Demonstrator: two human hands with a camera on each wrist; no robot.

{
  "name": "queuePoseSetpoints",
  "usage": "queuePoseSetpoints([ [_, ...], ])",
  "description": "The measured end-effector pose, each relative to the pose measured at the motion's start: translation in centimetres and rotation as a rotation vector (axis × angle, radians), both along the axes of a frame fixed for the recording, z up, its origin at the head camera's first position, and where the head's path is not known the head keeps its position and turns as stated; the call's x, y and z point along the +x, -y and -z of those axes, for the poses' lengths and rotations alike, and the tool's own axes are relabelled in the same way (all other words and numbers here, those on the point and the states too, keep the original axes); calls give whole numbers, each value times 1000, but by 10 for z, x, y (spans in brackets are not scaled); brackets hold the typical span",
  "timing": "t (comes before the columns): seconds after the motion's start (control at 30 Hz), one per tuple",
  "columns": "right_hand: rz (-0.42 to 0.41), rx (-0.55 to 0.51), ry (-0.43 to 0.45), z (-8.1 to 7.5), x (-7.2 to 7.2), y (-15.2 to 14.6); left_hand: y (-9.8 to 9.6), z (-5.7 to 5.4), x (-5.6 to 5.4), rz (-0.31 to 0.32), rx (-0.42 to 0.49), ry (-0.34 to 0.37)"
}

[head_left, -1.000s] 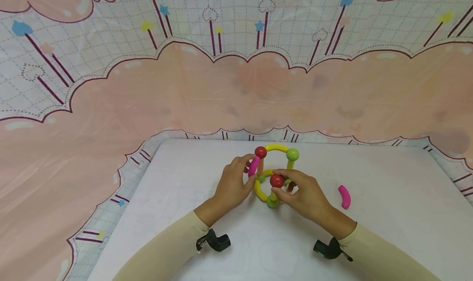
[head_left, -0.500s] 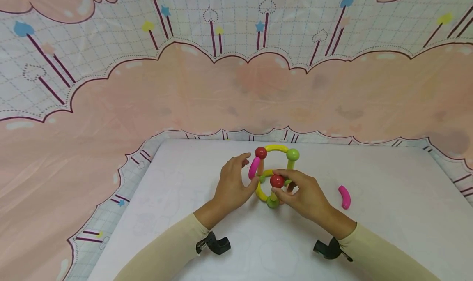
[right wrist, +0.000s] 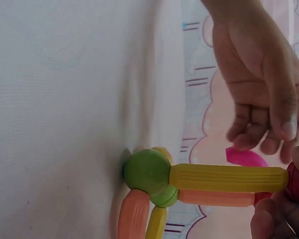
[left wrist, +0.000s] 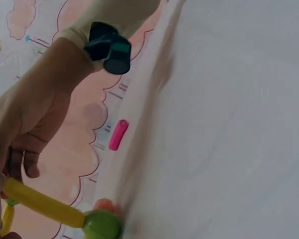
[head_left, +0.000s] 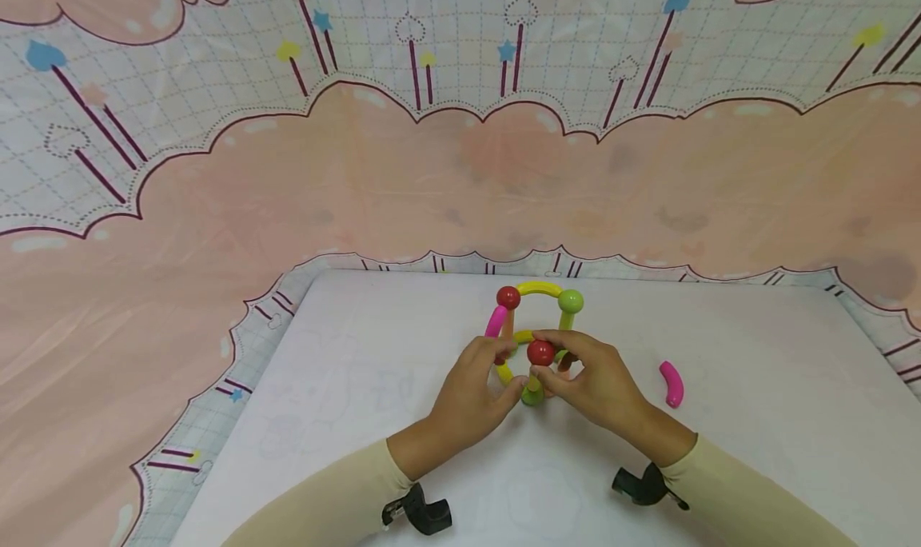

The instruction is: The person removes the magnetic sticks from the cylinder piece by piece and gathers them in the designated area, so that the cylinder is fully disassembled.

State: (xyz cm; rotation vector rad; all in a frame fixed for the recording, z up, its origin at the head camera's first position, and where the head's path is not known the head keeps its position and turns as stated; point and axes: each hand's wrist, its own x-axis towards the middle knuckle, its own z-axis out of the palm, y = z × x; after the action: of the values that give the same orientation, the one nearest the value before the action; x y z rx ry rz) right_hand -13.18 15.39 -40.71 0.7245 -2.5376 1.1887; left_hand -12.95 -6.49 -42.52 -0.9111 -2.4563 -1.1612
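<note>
My right hand (head_left: 600, 379) pinches a red ball (head_left: 541, 353) between thumb and fingers. This ball sits on an upright yellow rod (right wrist: 229, 178), which rises from a green ball (right wrist: 148, 171) at the base of a toy ball-and-rod frame. My left hand (head_left: 471, 395) is just left of that red ball, fingers loosely bent, holding nothing. A pink curved rod (head_left: 496, 321) hangs from the far red ball (head_left: 508, 297), partly hidden by the left fingers. At the frame's back, a yellow curved rod (head_left: 540, 288) joins that ball to a light green ball (head_left: 571, 301).
A loose pink curved rod (head_left: 672, 384) lies on the white tabletop (head_left: 777, 419) to the right. A patterned cloth (head_left: 403, 179) stands behind the table. Black camera mounts (head_left: 424, 511) sit at both wrists.
My left hand has let go of the pink curved rod and moved down and right towards the near red ball. The rod stays on the frame. My right hand keeps its pinch.
</note>
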Motion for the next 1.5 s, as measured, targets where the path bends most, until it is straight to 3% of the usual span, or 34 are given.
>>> queuePoseSetpoints([
  [0.17, -10, -12, 6, 0, 0, 0, -8, 11, 4, -3, -34, 148],
  [0.37, 7, -7, 9, 1, -1, 0, -16, 22, -1, 28, -22, 176],
  [0.6, 4, -24, 14, 1, -2, -1, -24, 27, -4, 59, 90, 266],
  [0.8, 0, -44, 17, 2, -2, 1, -26, 31, -9, 45, 110, 243],
  [1.07, 41, -80, 117, 3, -1, 4, -24, 32, -14, 47, 94, 210],
  [1.5, 73, -112, 183, 1, 2, 7, -20, 34, -19, 53, 37, 157],
])
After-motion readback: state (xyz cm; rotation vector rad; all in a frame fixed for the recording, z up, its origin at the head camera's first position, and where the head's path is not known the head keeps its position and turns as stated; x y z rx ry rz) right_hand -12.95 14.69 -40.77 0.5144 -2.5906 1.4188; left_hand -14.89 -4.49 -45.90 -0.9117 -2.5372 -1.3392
